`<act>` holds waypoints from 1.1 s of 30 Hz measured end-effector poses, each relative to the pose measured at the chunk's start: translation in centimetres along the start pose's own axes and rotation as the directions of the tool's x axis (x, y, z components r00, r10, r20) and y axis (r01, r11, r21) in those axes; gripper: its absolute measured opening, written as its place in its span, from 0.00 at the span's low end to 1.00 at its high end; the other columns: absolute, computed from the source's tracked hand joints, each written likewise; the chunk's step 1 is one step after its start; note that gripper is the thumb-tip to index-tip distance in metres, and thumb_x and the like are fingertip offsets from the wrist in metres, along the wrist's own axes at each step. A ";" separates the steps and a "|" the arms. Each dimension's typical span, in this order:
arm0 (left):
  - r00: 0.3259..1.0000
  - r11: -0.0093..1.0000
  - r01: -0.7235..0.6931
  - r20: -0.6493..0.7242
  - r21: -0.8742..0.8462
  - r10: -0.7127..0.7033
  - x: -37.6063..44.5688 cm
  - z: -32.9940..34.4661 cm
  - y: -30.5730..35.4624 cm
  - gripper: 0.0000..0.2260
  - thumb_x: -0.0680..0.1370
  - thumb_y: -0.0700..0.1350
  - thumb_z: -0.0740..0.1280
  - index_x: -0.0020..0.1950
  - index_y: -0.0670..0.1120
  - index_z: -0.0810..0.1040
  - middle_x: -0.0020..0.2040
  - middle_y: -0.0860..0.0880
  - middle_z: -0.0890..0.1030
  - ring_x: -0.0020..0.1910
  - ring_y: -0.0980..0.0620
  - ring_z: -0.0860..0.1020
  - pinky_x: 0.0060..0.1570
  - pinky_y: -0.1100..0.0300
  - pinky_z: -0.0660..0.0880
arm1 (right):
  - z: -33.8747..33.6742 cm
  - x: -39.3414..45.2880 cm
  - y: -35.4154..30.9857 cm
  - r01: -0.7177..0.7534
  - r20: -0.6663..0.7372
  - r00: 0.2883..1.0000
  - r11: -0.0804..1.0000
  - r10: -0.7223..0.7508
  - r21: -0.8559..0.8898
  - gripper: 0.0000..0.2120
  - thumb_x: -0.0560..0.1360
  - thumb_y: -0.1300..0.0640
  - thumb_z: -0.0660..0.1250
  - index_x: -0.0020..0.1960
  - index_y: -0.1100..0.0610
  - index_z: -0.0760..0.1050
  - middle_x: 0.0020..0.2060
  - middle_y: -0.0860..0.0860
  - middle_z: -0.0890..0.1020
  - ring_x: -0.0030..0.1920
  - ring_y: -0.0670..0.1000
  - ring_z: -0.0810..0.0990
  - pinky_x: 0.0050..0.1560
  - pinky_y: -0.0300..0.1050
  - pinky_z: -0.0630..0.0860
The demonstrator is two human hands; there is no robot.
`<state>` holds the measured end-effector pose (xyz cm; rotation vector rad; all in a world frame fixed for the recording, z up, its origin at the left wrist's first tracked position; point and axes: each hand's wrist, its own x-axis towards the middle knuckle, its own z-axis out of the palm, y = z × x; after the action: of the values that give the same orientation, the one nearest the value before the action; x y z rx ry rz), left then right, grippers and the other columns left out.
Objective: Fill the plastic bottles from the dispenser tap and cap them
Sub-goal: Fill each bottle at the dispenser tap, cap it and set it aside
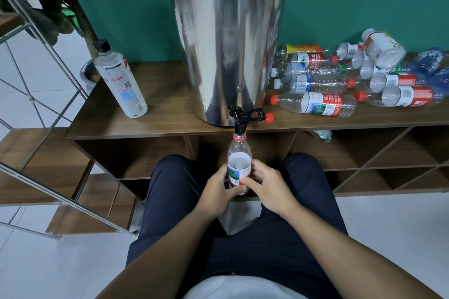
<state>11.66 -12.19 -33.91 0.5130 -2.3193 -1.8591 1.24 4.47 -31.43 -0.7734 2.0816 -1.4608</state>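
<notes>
Filling step. You hold the bottle [239, 167] upright directly below the tap [238, 120] of the steel dispenser [228, 43], its open neck at the spout. Your left hand [216, 189] and right hand [264, 188] both wrap curled fingers [245, 181] round the labelled lower half. The water level appears to stand near the shoulder, so the next move probably calls for closing the tap lever, then fetching the red cap [269, 118] lying on the surface [167, 114] just right of the tap. Capped bottle [119, 80] stands left of the dispenser; empties [315, 104] lie piled to its right. Label writing is too small to read.
</notes>
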 end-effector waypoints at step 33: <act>1.000 0.999 -0.015 0.003 0.037 0.014 0.0 -0.1 0.0 0.26 0.77 0.43 0.83 0.73 0.54 0.79 0.65 0.55 0.87 0.67 0.54 0.84 0.73 0.42 0.79 | 0.0 0.0 0.1 0.001 0.015 1.000 1.000 -0.001 -0.005 0.23 0.82 0.54 0.75 0.75 0.43 0.78 0.65 0.43 0.87 0.69 0.46 0.85 0.71 0.58 0.81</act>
<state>11.71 -12.28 -33.84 0.4967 -2.3570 -1.8151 1.23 4.49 -31.49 -0.7852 2.0751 -1.4461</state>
